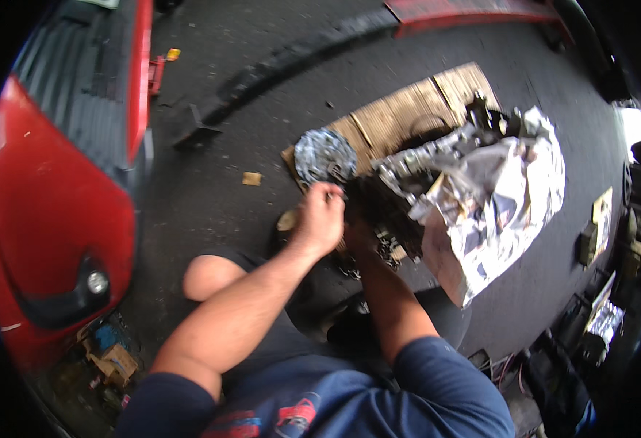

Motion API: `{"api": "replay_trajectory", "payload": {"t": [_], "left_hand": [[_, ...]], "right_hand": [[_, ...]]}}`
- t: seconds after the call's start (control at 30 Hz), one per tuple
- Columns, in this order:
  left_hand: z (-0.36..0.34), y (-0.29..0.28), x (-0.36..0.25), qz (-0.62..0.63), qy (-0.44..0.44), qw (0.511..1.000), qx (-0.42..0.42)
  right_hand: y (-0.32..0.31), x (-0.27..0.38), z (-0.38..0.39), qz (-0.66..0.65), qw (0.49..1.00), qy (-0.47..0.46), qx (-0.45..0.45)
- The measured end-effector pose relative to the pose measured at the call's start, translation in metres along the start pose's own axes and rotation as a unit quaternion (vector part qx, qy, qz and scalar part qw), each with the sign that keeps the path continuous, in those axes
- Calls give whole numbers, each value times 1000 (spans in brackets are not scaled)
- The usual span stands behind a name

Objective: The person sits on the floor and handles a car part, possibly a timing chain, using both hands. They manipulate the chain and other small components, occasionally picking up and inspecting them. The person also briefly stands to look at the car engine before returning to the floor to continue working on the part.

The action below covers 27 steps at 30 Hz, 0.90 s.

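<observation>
Before me on the floor lies an engine (415, 164), greasy and metallic, partly draped with a crumpled silvery-white sheet (492, 197). My left hand (324, 219) is at the engine's near left side with its fingers curled closed. What they grip, if anything, is too small and blurred to make out. Close beside it, my right hand (361, 237) reaches low against the dark side of the engine; its fingers are lost in shadow. Just beyond my left hand sits a round, blue-grey dish-like piece (325, 155) with a small metal part on it. Small metal parts (390, 248) lie below my right hand.
Flattened cardboard (401, 109) lies under and behind the engine. A red vehicle front (58, 219) stands at the left. A long dark beam (298, 51) crosses the floor beyond, joining a red piece (466, 11). Boxes and tools clutter the right edge and lower left.
</observation>
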<state>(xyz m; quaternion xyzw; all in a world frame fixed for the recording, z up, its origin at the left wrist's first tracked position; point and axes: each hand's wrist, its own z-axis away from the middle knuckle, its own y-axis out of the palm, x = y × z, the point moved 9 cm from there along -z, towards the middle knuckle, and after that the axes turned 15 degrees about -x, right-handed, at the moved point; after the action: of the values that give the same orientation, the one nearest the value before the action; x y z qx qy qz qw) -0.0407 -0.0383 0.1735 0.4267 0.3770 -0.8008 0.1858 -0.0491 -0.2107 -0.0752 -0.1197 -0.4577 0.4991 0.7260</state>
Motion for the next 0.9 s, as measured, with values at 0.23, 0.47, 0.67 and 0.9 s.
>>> {"api": "replay_trajectory", "payload": {"t": [0.23, 0.47, 0.67, 0.9], "left_hand": [[100, -20, 15, -216, 99, 955, 176], [263, -199, -134, -27, -65, 997, 37], [341, -345, -262, 181, -71, 980, -47], [360, -474, -348, 134, 230, 944, -195]], "right_hand": [[-178, 114, 184, -61, 991, 30, -119], [-323, 298, 371, -147, 983, -109, 24], [-381, 443, 470, -143, 954, -262, 6], [-371, 545, 551, -305, 929, -167, 127]]}}
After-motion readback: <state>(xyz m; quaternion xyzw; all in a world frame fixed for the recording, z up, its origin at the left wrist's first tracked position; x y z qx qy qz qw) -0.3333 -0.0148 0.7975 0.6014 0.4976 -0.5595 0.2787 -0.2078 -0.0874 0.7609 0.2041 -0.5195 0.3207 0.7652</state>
